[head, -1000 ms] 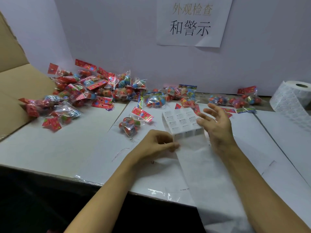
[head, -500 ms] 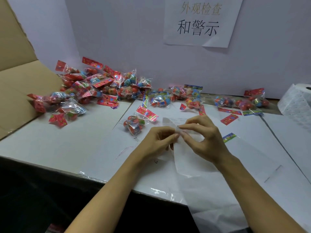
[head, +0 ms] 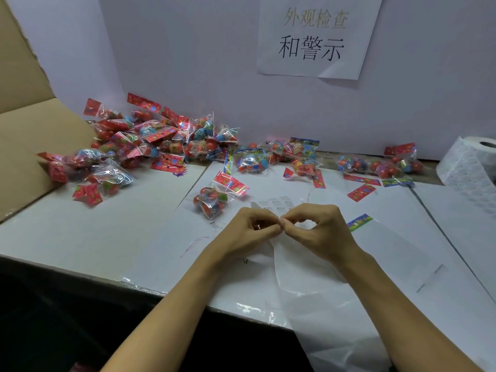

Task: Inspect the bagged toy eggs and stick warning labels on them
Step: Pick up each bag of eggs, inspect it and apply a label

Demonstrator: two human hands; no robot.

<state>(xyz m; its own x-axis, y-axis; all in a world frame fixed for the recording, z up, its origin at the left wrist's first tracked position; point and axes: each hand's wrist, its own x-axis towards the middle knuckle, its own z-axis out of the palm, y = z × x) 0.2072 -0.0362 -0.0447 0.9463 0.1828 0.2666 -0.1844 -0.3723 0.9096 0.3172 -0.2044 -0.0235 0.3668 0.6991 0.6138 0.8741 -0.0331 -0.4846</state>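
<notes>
My left hand (head: 249, 232) and right hand (head: 319, 232) meet fingertip to fingertip mid-table, both curled, pinching the label strip (head: 279, 204); its backing trails toward me. One bag of toy eggs (head: 212, 201) lies just left of my hands. Big pile of bags (head: 150, 146) far left against the cardboard box (head: 29, 124), more bags (head: 381, 165) along the wall. Label roll (head: 469, 167) far right. Sign (head: 314, 36) above.
</notes>
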